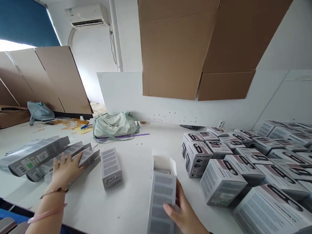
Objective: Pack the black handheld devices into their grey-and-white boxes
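With fingers spread, my left hand (67, 170) rests on the nearest of several flattened cartons (40, 156) stacked at the left of the table. My right hand (183, 213) grips an open product box (162, 204) from its right side, thumb on the front panel. The flaps at the box's far end stand up, and something pale shows just inside the opening. Between my hands lies a closed product box (111, 166) with grey printed text panels.
Rows of closed product boxes (223, 176) fill the right side of the white table (134, 209). A pale green bag (116, 125) lies at the back by the wall. Orange rubber bands (70, 124) and a blue pen (84, 126) are at the back left. Cardboard sheets (178, 46) hang above.
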Demonstrator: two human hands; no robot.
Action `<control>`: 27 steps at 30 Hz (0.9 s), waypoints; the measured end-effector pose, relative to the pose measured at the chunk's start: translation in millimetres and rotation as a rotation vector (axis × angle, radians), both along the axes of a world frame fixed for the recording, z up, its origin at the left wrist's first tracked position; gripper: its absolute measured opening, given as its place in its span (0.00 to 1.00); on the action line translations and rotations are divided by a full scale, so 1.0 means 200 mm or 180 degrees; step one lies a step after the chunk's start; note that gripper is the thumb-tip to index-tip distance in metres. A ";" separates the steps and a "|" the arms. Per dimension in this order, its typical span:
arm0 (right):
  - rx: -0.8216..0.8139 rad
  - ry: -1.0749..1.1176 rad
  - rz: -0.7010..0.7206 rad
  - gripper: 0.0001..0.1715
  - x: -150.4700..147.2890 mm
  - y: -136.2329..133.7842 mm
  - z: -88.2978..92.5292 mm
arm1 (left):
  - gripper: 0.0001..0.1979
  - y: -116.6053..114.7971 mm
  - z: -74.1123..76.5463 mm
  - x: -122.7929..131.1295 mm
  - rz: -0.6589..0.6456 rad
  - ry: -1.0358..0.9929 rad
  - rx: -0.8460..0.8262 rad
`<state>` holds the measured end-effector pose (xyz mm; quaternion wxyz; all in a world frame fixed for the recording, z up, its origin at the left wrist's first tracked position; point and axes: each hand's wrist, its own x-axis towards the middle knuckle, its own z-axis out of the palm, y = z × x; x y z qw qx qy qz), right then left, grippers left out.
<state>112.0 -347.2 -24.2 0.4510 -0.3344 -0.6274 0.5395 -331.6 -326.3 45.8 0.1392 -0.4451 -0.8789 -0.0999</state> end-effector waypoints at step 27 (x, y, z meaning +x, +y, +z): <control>0.2007 -0.1449 0.0995 0.31 -0.65 0.15 0.36 | 0.48 -0.20 0.21 0.80 0.0034 -0.0056 0.3337</control>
